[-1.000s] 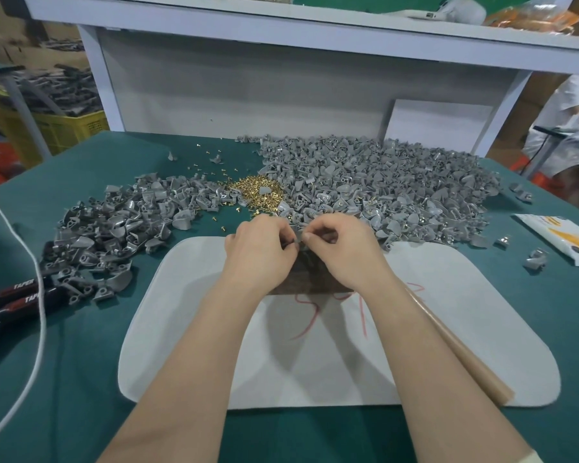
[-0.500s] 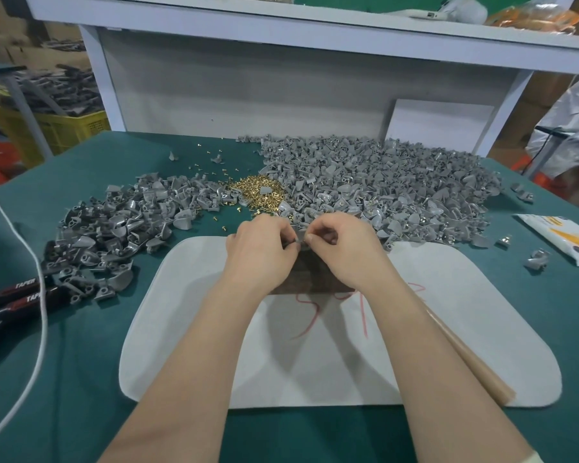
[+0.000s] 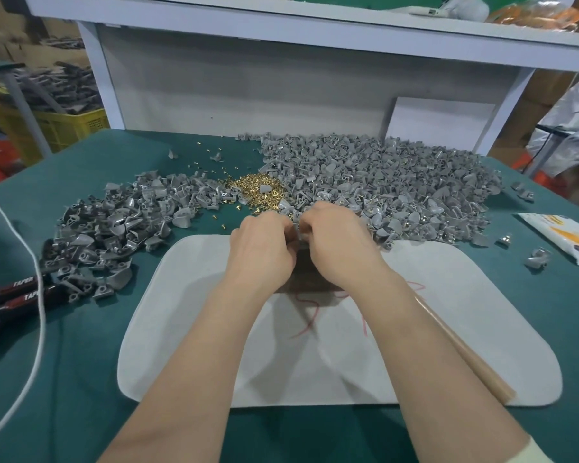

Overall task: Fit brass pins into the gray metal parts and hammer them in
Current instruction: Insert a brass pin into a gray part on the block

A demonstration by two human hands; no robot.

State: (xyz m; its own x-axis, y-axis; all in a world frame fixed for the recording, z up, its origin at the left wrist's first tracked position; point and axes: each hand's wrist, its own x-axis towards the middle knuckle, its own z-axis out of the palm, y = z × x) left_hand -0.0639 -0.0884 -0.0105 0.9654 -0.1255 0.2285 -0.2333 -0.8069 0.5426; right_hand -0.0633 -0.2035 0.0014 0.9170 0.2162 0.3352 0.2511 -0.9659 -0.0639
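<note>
My left hand [image 3: 264, 248] and my right hand [image 3: 343, 243] meet fingertip to fingertip over the far edge of the white mat [image 3: 315, 355]. Both pinch a small gray metal part [image 3: 301, 234], mostly hidden by the fingers; whether a pin is between them I cannot tell. A dark brown block [image 3: 310, 279] lies under the hands. Just beyond them sits a heap of brass pins [image 3: 258, 192]. A big pile of gray parts [image 3: 381, 182] spreads to the right and a smaller pile [image 3: 121, 228] to the left. A wooden hammer handle [image 3: 465, 349] runs under my right forearm.
Black-and-red handled pliers [image 3: 14, 292] and a white cord [image 3: 39, 295] lie at the left on the green table [image 3: 64, 379]. A white packet [image 3: 562, 235] and a few loose gray parts [image 3: 537, 259] sit at the right. A white shelf frame [image 3: 281, 31] backs the table.
Both hands stay pressed together at the same spot over the block; only small finger movements show.
</note>
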